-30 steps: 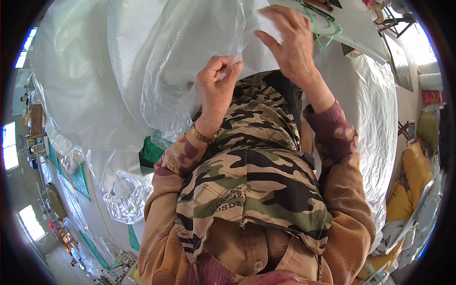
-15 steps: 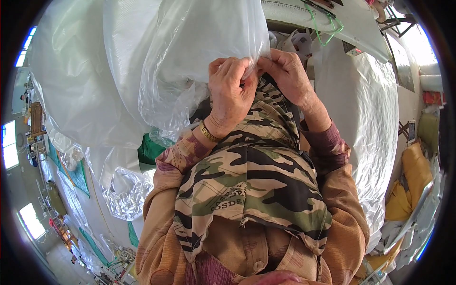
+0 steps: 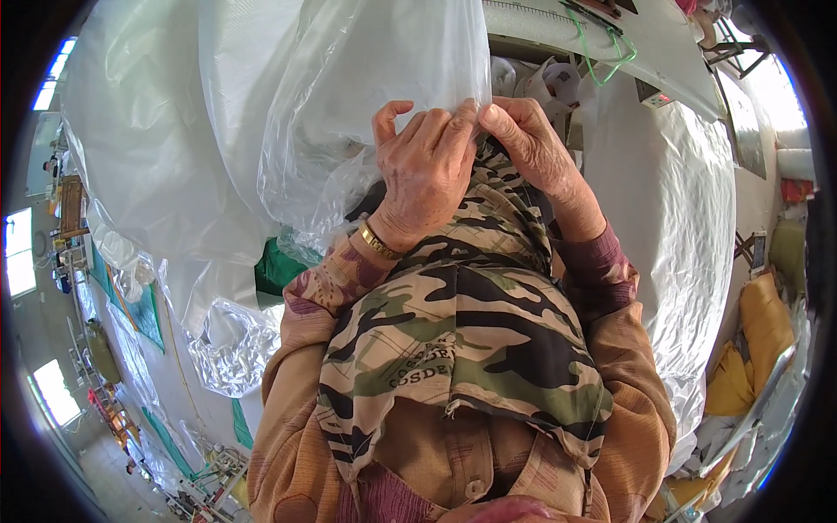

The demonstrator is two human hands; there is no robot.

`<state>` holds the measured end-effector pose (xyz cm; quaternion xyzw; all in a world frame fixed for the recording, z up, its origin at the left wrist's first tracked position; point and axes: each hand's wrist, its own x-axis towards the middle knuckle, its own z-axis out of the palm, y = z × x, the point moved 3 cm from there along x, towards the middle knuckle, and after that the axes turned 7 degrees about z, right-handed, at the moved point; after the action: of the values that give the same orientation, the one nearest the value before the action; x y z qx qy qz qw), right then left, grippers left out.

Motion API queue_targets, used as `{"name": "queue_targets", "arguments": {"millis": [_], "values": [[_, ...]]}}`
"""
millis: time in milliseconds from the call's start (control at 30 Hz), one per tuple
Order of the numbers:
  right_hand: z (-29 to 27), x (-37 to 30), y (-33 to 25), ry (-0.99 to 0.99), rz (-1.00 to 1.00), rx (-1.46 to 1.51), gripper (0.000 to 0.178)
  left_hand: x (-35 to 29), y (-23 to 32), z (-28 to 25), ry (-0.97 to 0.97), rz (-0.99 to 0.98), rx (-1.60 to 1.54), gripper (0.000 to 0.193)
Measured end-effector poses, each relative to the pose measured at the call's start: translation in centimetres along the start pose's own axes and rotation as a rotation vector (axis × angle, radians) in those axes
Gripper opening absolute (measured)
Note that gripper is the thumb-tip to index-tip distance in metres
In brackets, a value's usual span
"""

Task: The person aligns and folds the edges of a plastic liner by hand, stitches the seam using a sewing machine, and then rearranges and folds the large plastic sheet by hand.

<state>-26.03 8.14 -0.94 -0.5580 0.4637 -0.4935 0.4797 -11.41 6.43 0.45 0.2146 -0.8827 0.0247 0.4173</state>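
Observation:
A large clear plastic sheet [image 3: 392, 70] hangs in folds in front of me, its right edge coming down to my fingertips. My left hand [image 3: 425, 170], with a gold watch [image 3: 377, 242] at the wrist, has its fingertips closed on that lower right corner. Its little finger sticks out to the left, and its thumb is hidden. Right beside it, my right hand [image 3: 534, 146] pinches the same edge between thumb and bent fingers. The tips of both hands almost touch. Under them lies the camouflage apron [image 3: 471, 305] that covers my front.
More milky plastic sheeting [image 3: 139, 131] spreads out to the left. Shiny silvery film [image 3: 231, 349] lies below it, by a green cloth [image 3: 277, 268]. On the right is a long stack of pale film [image 3: 654, 218]. A table edge with a ruler [image 3: 536, 16] and a green cord [image 3: 602, 74] is ahead.
My left hand has straightened its fingers, and its little finger has lifted outward. My right thumb has shifted slightly along the plastic's edge. The sheet hangs nearly as before.

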Motion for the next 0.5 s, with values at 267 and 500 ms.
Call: {"name": "queue_targets", "arguments": {"millis": [267, 500], "values": [[-0.4, 0.4, 0.4, 0.068, 0.117, -0.033, 0.047, -1.2, 0.6, -0.6, -0.048, 0.072, 0.023, 0.036], [-0.8, 0.2, -0.2, 0.102, 0.166, 0.023, 0.045, -4.0, -2.5, 2.3, 0.051, -0.054, -0.044, 0.079]]}}
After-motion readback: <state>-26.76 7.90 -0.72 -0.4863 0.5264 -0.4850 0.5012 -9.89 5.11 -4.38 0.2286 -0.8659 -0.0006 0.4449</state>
